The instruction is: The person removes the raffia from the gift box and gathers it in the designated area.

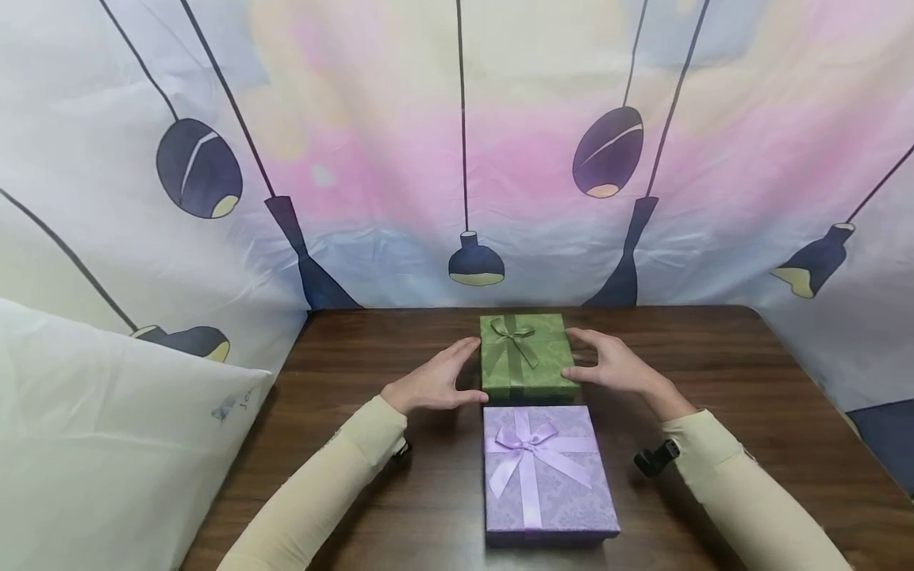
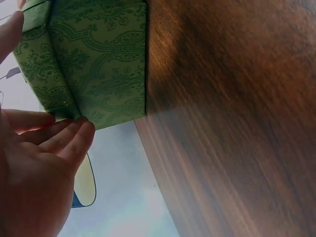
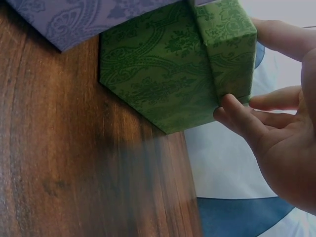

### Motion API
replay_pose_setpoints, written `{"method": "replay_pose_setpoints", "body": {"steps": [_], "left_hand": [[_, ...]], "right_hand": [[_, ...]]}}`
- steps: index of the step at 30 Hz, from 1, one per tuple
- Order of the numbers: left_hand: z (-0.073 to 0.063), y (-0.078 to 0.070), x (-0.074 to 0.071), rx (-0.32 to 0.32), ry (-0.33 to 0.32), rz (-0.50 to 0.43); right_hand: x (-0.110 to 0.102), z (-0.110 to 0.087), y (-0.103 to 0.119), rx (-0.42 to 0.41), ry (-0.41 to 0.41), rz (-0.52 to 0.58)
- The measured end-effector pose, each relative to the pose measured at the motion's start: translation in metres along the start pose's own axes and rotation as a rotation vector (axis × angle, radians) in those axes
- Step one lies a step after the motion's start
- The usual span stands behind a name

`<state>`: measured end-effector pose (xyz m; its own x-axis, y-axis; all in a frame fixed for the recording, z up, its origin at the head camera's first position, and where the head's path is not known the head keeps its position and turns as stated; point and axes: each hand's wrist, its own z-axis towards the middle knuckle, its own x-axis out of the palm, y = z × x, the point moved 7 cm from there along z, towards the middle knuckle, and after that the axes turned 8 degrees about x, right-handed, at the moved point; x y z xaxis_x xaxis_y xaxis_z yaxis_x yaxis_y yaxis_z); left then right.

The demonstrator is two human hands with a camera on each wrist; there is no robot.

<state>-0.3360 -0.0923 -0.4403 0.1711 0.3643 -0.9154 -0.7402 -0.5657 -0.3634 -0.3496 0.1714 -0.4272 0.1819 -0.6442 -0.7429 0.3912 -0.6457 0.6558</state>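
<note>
A green gift box with a green ribbon bow on its lid sits toward the back of the table. My left hand holds the lid from the left, thumb by the front corner and fingertips by the rear one. From the right, my right hand grips the same lid, its thumb near the front edge. In the left wrist view, the fingers touch the lower rim of the lid. The right wrist view shows fingertips at the lid's rim too. Directly in front lies a lilac gift box, closed, with a satin bow.
The dark wooden table ends at a fabric backdrop printed with hanging lamps. A white cloth-like panel covers the left side. Each wrist carries a small black camera, such as the right wrist's camera.
</note>
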Motion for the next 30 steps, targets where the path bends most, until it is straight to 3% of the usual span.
{"method": "replay_pose_setpoints", "body": {"steps": [14,21,30], "left_hand": [[-0.0006,0.002,-0.0046,-0.025,-0.015,-0.008],[0.0014,0.001,-0.0033,-0.006,-0.025,-0.021],[0.0012,0.001,-0.002,-0.014,-0.031,-0.041]], "right_hand": [[0.0024,0.0076,-0.0002,0.034,0.034,0.141],[0.0008,0.0037,-0.002,0.071,0.044,0.209],[-0.0001,0.0006,-0.0036,0.081,0.031,0.237]]}}
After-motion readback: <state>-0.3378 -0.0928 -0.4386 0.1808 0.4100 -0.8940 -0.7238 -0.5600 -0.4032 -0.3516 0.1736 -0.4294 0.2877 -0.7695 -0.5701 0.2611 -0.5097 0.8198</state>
